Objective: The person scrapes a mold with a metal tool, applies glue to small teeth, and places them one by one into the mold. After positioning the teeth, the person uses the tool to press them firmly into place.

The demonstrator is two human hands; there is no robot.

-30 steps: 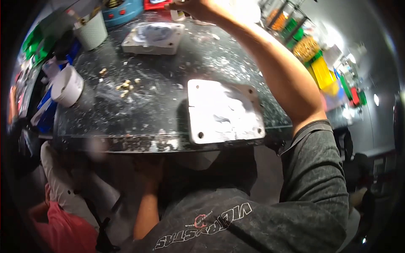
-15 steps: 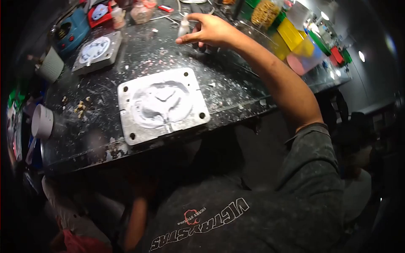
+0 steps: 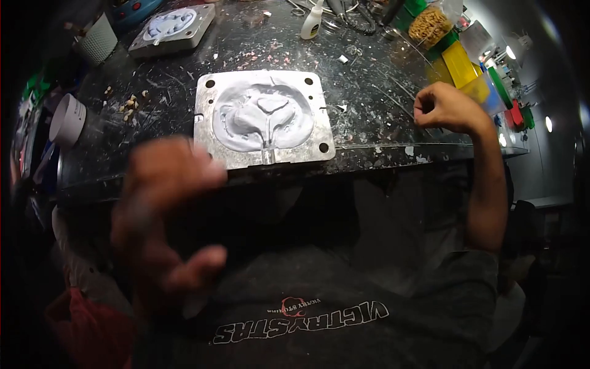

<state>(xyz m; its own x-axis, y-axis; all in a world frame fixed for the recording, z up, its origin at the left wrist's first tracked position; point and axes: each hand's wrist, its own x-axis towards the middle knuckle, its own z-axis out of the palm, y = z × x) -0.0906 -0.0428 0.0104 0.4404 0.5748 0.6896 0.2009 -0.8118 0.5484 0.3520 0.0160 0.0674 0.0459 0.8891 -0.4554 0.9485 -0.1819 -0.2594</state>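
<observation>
A metal mould half [image 3: 204,132] with a pale, sculpted plaster-like filling [image 3: 246,140] lies flat near the table's front edge. My left hand [image 3: 169,175], blurred by motion, is at the mould's lower left, thumb spread well away from its fingers, nothing visible in it. To the right of the mould, my right hand [image 3: 445,107] is over the table with fingers curled in to the thumb, beside thin rods [image 3: 396,100]; what it holds, if anything, is hidden. A small white bottle [image 3: 311,23] stands behind the mould.
Another filled mould [image 3: 172,31] lies at the back left, near a woven cup [image 3: 98,40]. A white cup [image 3: 67,121] and small yellowish pieces [image 3: 130,107] are at the left. A yellow container [image 3: 460,64] and a bag of yellowish pieces [image 3: 429,27] stand back right.
My right hand has left the bottle area, moved right and nearer, and curled its fingers. My left hand has come up beside the mould. The camera view has shifted.
</observation>
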